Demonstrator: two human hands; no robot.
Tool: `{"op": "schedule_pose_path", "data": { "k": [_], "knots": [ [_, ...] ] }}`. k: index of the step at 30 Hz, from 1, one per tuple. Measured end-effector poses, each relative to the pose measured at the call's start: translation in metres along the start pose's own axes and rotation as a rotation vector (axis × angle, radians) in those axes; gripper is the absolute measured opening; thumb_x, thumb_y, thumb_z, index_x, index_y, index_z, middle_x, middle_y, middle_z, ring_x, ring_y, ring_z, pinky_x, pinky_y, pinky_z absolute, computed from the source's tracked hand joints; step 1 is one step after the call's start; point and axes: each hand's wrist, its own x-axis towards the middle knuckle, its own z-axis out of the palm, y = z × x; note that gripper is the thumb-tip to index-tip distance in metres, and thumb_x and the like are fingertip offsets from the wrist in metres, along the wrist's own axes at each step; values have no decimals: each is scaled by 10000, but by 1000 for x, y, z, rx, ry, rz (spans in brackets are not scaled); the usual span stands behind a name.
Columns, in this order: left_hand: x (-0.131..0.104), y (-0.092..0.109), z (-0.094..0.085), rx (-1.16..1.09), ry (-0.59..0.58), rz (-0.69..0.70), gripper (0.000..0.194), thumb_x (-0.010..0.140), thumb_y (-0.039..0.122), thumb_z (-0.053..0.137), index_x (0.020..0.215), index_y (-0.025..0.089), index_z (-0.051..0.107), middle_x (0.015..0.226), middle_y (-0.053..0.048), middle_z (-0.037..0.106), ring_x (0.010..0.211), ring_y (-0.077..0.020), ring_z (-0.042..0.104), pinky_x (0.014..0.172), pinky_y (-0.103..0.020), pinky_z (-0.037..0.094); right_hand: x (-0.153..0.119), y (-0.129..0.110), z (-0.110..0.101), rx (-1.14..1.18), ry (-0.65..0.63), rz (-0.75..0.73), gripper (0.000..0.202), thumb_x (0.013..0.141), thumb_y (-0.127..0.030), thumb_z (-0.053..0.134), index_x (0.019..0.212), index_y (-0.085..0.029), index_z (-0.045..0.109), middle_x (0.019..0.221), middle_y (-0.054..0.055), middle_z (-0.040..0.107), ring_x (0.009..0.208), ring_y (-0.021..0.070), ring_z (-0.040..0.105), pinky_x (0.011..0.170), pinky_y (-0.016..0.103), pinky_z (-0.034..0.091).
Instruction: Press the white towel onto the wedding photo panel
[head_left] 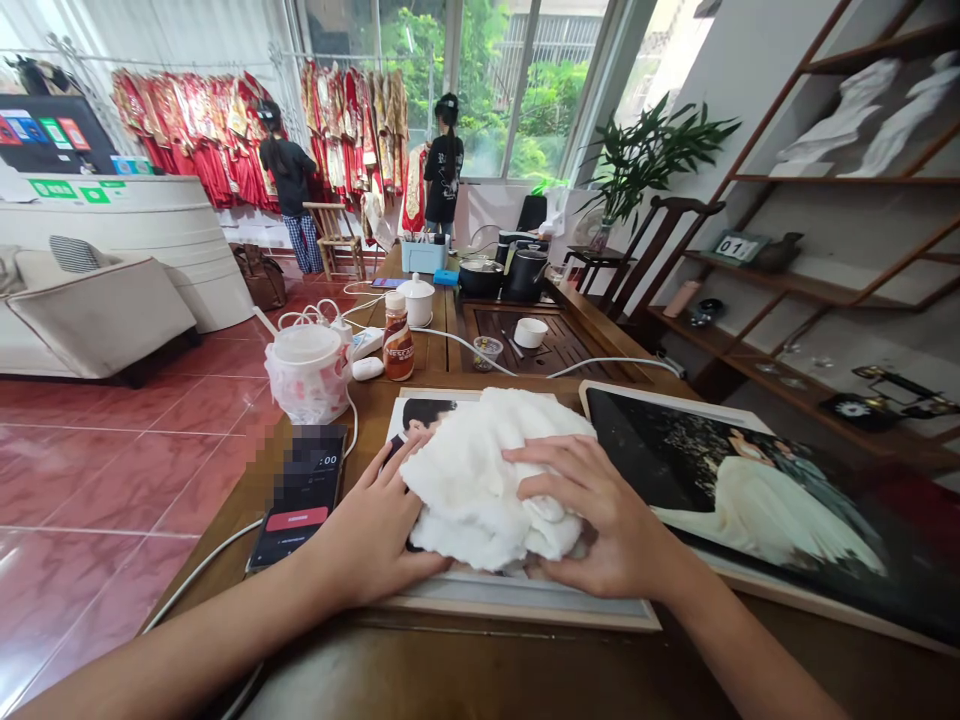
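A bunched white cloth [495, 480] lies on a framed photo [547, 608] at the table's near edge and hides most of the picture. My right hand [585, 510] curls round the cloth's right side, fingers on top and thumb low near the frame. At the photo's left side rests my left hand [390, 525], its fingers stretched out along the cloth's edge and its thumb spread toward me. Some of its fingertips are covered by the cloth.
Right of my hands lies a larger framed photo [757, 500]. On the left are a phone [304, 500], a bag-wrapped cup [307, 370] and a coffee bottle [398, 340]. A white cable [202, 575] runs along the left edge. Two people stand by hanging red garments [202, 150].
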Motion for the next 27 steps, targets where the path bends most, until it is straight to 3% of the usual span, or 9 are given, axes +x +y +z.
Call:
{"op": "schedule_pose_path", "data": {
  "k": [7,13,20,27],
  "knots": [
    [-1,0,-1,-9,-14,-16,879,863,502,588,1544,90,216,1560,-153,296,1457,-340,181,1189,-524,133,0,3,3,-45,40,-26,410,750,-288,737,1098,-219,532,1308,116,572,1181,297,499,950,466,359],
    [4,0,-3,-37,-31,0,848,850,532,610,1536,161,278,1600,-120,188,1469,-344,105,1180,-527,166,1,1,4,-19,57,-76,429,746,-335,757,1096,-226,535,1277,124,595,1153,307,529,916,467,385],
    [2,5,-4,-31,36,-44,775,918,561,518,1529,141,290,1585,-130,245,1458,-349,169,1176,-525,179,-2,9,2,-104,79,-11,366,750,-301,742,1052,-220,553,1263,112,609,1143,310,534,926,480,376],
    [1,1,-4,-43,4,3,868,839,530,627,1532,138,281,1585,-134,242,1462,-350,150,1181,-506,172,1,-1,4,-35,65,-48,392,716,-275,752,1047,-230,547,1250,100,618,1126,300,544,912,459,388]
  ]
}}
